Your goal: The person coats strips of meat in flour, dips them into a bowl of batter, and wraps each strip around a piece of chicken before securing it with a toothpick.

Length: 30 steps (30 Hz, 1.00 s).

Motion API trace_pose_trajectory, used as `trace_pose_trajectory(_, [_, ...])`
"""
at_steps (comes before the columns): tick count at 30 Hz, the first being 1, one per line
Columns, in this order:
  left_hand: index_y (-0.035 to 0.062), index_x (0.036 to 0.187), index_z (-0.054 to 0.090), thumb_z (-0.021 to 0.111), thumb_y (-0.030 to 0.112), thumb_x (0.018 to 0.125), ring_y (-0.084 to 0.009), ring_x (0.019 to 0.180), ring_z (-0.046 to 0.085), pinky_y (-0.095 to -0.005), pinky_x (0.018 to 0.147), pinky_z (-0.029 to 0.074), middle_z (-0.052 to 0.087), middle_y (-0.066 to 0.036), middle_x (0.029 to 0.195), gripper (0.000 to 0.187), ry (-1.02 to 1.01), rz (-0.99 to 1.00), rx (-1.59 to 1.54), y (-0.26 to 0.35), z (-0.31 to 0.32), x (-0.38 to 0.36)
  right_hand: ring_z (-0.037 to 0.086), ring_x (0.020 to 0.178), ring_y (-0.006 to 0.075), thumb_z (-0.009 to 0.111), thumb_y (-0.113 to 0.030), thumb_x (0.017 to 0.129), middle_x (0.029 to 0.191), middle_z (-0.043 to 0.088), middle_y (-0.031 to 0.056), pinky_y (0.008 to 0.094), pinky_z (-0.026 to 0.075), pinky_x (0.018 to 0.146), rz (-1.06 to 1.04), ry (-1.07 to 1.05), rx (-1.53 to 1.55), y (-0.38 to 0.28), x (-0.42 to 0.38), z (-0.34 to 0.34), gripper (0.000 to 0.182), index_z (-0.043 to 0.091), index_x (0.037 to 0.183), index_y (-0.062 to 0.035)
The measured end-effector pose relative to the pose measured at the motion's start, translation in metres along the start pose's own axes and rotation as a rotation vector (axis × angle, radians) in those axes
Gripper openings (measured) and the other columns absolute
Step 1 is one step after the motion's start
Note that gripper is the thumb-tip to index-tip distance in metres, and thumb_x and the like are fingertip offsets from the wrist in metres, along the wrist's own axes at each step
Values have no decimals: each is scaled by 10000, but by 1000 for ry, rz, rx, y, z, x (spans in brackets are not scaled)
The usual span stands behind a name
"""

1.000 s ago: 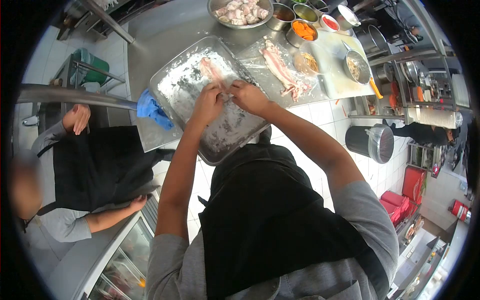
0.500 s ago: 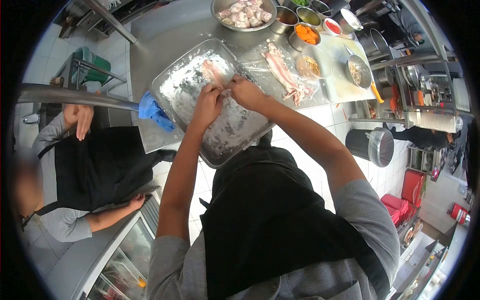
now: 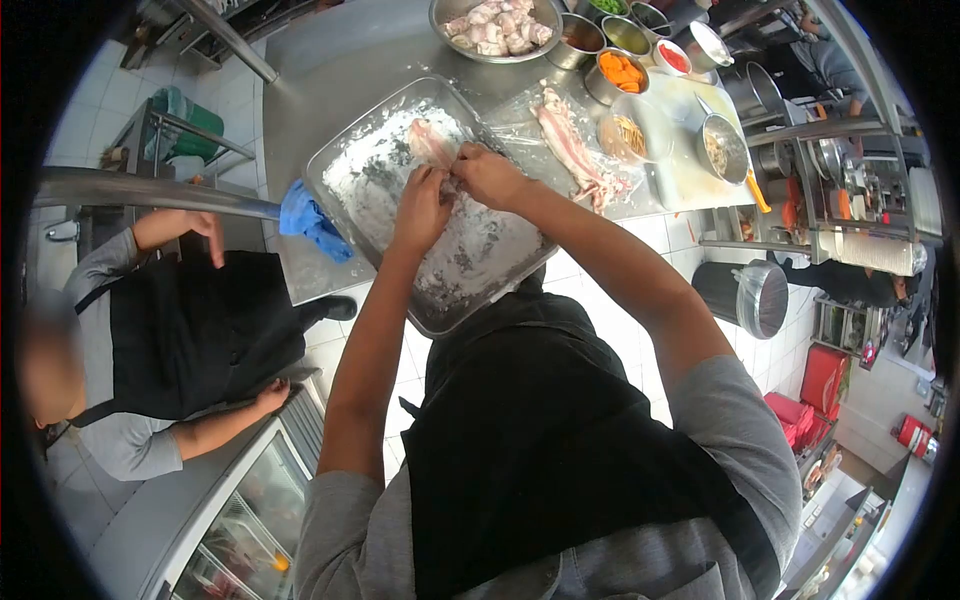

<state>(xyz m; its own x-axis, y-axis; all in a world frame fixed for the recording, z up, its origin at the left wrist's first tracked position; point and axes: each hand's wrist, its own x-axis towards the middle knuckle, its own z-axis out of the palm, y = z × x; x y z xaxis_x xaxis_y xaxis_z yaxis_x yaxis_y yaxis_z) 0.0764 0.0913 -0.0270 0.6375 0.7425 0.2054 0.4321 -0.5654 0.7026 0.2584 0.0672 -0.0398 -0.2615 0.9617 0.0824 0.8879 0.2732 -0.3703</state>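
Note:
A metal tray (image 3: 345,215) with white powder spread over its bottom lies at the table's front edge. Over its middle, my left hand (image 3: 426,208) and my right hand (image 3: 487,176) are close together, fingers closed on the near end of a pale pink piece of meat (image 3: 428,143). The meat's far end lies on the powder. To the right, a long strip of raw meat (image 3: 572,150) rests on clear plastic. A bowl of meat pieces (image 3: 497,30) stands behind the tray.
A blue cloth (image 3: 315,222) lies left of the tray. Right of the meat strip are a cutting board (image 3: 680,150), a steel pan (image 3: 722,148) and a cup of orange slices (image 3: 617,75). A co-worker (image 3: 190,330) stands at the left beside a glass-front fridge (image 3: 245,520).
The co-worker's raised hand has moved right and down. My hands stay on the meat with only a slight shift, and the whole view has shifted a little.

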Motion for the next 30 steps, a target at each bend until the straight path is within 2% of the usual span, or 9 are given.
trace_pose_trajectory(5, [-40, 1068, 617, 684, -10, 745, -409, 1018, 577, -439, 862, 477, 589, -204, 1039, 331, -3, 13, -12, -16, 0, 8, 607, 1034, 333, 675, -93, 784, 1031, 599, 133, 422, 522, 874, 148, -97, 62, -10, 4, -15, 219, 666, 998, -52])
trace_pose_trajectory(7, [-47, 1062, 629, 657, -29, 751, -404, 983, 591, -432, 850, 483, 596, -207, 1022, 313, -8, -22, -103, -17, -2, 12, 623, 1043, 327, 620, -109, 829, 1085, 615, 149, 399, 548, 870, -37, 191, 6, -18, -6, -27, 352, 608, 1172, -28])
trace_pose_trajectory(10, [-43, 1082, 627, 632, -34, 759, -401, 982, 595, -434, 858, 479, 597, -208, 1035, 323, -90, -108, -212, -33, 3, 14, 621, 1047, 318, 615, -96, 824, 1079, 621, 136, 401, 542, 884, -138, 251, 1, -16, -13, -21, 391, 601, 1210, -38])
trace_pose_trajectory(14, [-40, 1088, 620, 625, -36, 755, -410, 1013, 588, -439, 886, 470, 595, -209, 1035, 332, -65, -107, -84, -19, -10, 14, 614, 1071, 305, 605, -86, 826, 1092, 620, 133, 399, 528, 912, -104, 116, -26, -3, -5, -12, 388, 607, 1212, -51])
trace_pose_trajectory(16, [-29, 1090, 627, 617, -53, 752, -408, 1044, 562, -462, 898, 460, 603, -213, 1035, 339, 137, 5, 19, -8, -12, 12, 607, 1094, 309, 599, -90, 832, 1103, 618, 140, 393, 516, 938, -96, -8, -74, -2, 2, -13, 341, 627, 1170, -56])
trace_pose_trajectory(20, [-23, 1065, 610, 625, -34, 754, -412, 1066, 544, -469, 911, 447, 602, -223, 1039, 312, 111, -1, -40, -1, -9, 13, 606, 1101, 331, 593, -102, 841, 1132, 606, 165, 391, 515, 940, 7, -22, -26, -10, 11, -20, 284, 645, 1115, -52])
trace_pose_trajectory(22, [-24, 1032, 603, 620, -23, 758, -418, 1047, 551, -468, 902, 451, 607, -230, 1032, 275, 94, -10, 4, -9, -6, 15, 605, 1101, 356, 582, -108, 851, 1144, 590, 188, 407, 523, 926, -24, -93, -72, -2, 15, -16, 351, 620, 1195, -52])
trace_pose_trajectory(26, [-24, 1008, 604, 605, -27, 760, -425, 1018, 557, -476, 896, 451, 614, -233, 1018, 248, 74, -24, -37, -19, -5, 16, 609, 1085, 359, 582, -102, 856, 1147, 579, 188, 408, 540, 891, 47, -83, -122, -9, 15, -15, 367, 610, 1218, -49])
trace_pose_trajectory(30, [-23, 1021, 612, 582, -34, 765, -429, 990, 559, -481, 891, 452, 613, -231, 1004, 258, 141, 5, -29, -20, -4, 18, 626, 1035, 349, 574, -89, 854, 1093, 588, 171, 410, 561, 825, -14, 128, -7, -14, 7, -21, 379, 595, 1230, -43])
